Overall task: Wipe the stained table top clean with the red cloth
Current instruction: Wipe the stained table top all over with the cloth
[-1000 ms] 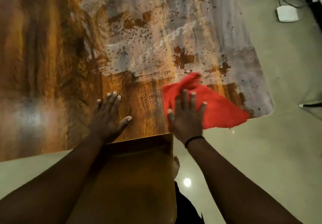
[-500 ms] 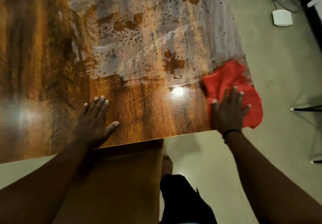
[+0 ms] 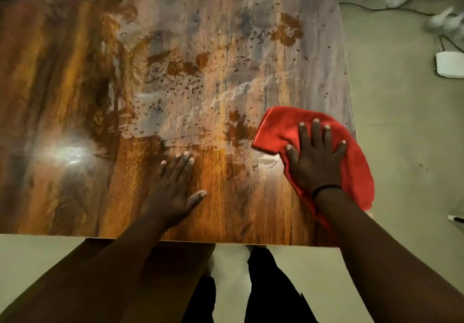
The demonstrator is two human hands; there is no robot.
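Stains, grey smears and brown spots, cover the far and middle part of the wooden table top. The red cloth lies near the right edge of the table, close to the near corner. The right hand is flat on top of it, fingers spread wide, pressing down. The left hand lies flat and open on the bare wood, holding nothing.

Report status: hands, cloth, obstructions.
Right hand flat, pressing red cloth at table's right edge. Left hand flat on table top. Pale stains remain across centre. Nothing obstructing.
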